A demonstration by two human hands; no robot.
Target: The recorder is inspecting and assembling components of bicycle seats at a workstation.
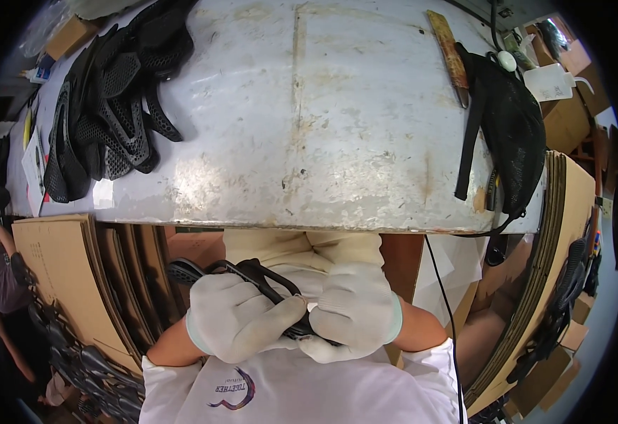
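Note:
Close to my body, in front of the white shirt, I hold a black curved part with a looped, strap-like frame (285, 281) in both gloved hands. My left hand (237, 321) is closed round its middle, thumb pointing toward the right hand. A rounded black end (184, 271) sticks out past the left knuckles. My right hand (351, 311) pinches the part's other end, its fingers curled in. The two hands nearly meet, and they cover much of the part, so its exact kind cannot be told.
Beyond my hands stands a worn grey table (238, 127). A heap of black honeycomb-patterned parts (114, 92) lies at its left. On the right are a black mesh pouch (510, 127) and a rusty flat bar (450, 56). Cardboard sheets (61, 261) flank me; a black cable (444, 297) hangs at right.

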